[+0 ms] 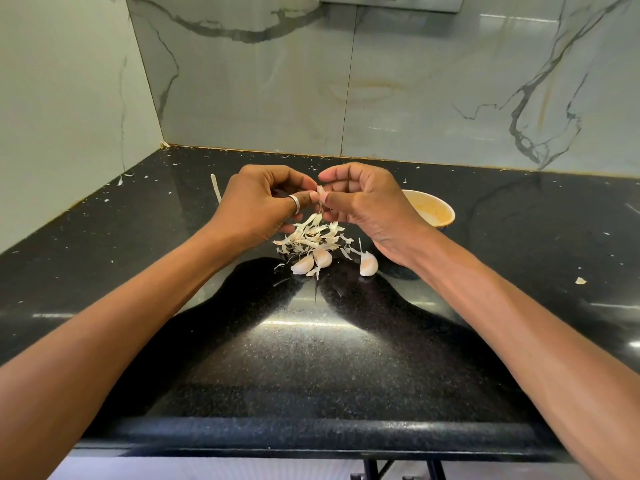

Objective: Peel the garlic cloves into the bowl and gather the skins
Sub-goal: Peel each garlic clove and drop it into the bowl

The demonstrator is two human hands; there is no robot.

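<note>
Before you: a glossy black stone countertop (311, 358) flecked with pale speckles, white marble-look wall tiles (415, 81) veined in dark grey, cream papery garlic skins (311, 233), and a round cream bowl (433, 211) stained orange-yellow inside.

The counter (311, 358) is glossy black speckled stone; the wall (415, 98) polished veined marble; the skins (311, 237) papery and dry.

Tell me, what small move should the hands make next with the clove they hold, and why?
Probably the right hand should pull the hanging skin strip down off the clove and let it drop. The left hand and the right hand both pinch the clove, some skin seems to cling to it, and the skin pile lies below it.
</note>
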